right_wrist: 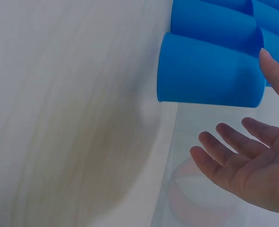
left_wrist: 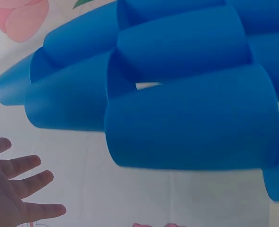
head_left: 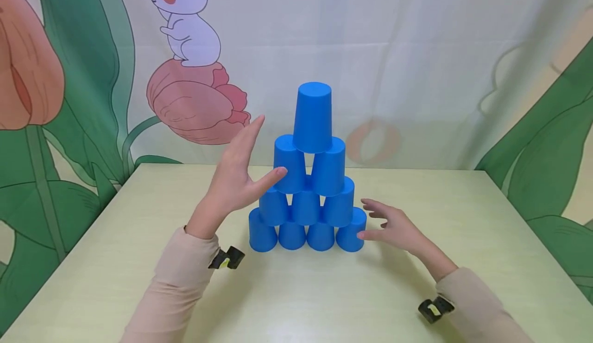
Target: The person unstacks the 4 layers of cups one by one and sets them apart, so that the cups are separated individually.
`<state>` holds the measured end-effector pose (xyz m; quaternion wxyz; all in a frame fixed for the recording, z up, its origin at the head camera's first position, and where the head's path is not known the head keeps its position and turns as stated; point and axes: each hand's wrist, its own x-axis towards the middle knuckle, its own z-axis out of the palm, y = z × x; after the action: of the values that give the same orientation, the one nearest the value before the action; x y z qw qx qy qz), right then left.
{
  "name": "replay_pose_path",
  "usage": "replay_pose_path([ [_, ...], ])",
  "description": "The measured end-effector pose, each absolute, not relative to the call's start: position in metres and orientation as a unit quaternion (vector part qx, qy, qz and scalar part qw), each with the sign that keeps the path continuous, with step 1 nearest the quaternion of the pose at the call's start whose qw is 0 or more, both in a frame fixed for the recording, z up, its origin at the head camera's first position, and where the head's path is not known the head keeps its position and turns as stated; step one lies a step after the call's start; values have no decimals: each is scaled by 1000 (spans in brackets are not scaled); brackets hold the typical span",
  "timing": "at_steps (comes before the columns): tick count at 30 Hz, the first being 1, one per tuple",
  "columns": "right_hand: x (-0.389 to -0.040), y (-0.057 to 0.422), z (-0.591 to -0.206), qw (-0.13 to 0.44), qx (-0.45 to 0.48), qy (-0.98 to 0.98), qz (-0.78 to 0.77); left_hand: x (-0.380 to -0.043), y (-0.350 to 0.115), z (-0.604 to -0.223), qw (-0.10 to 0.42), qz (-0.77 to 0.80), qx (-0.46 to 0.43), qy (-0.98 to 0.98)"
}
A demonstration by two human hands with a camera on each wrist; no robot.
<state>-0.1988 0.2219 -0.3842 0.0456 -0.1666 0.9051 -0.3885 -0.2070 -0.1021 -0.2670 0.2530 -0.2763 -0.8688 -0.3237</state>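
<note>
Upside-down blue cups stand in a pyramid on the table. The single top cup [head_left: 314, 119] rests across two cups, with wider rows below. My left hand [head_left: 236, 175] is raised at the pyramid's left side, fingers extended and thumb spread, holding nothing. In the head view its thumb overlaps a second-row cup [head_left: 293, 160]; contact cannot be told. My right hand [head_left: 396, 227] is beside the bottom right cup [head_left: 350, 232], fingers spread and nothing in its grasp. In the right wrist view a gap shows between its fingers and the nearest cup [right_wrist: 210, 73].
The pale yellow table [head_left: 306, 296] runs back to a hanging cloth [head_left: 417, 75] printed with flowers, leaves and a white animal. A small black device [head_left: 227, 258] sits at the left wrist, another black device [head_left: 435, 309] at the right.
</note>
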Motion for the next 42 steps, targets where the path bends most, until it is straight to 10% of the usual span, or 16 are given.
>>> replay_pose_path([
  [27, -207, 208, -396, 76, -150, 899, -405, -224, -37, -240, 195, -475, -251, -821],
  [42, -211, 206, -394, 81, -142, 907, -388, -218, -47, -241, 260, -481, -274, -791],
])
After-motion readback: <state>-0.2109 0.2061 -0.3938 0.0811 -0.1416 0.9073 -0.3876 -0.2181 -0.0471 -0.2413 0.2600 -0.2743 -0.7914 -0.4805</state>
